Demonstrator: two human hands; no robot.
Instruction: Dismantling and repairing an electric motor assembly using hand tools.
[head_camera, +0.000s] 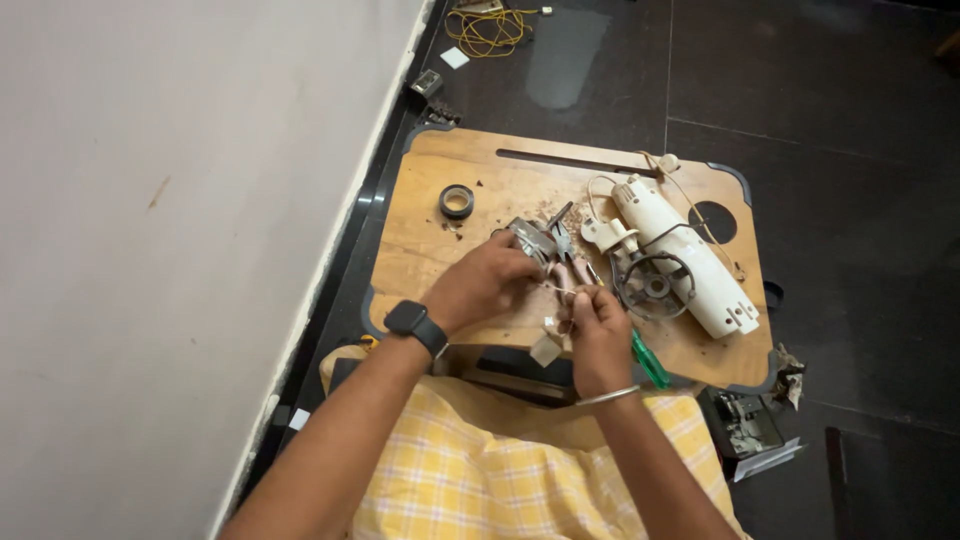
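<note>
Matt, grained wood on the lap table (430, 240), edged in dark plastic. Smooth, glossy white plastic on the appliance housing (690, 265); dull grey metal on the motor part (533, 240). Shiny metal bangle (607, 396). Translucent green plastic screwdriver handle (650, 362). Soft yellow checked cloth (470, 470). Polished dark floor tiles (830, 90).

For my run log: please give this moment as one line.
left hand: holds metal part | right hand: pinches thin wire | pliers, white housing on wooden board

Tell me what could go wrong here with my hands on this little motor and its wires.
The thin wire pinched by your right hand could snap if pulled against the motor part in your left hand. The green-handled screwdriver sits at the wooden board's near edge and might roll off.
</note>
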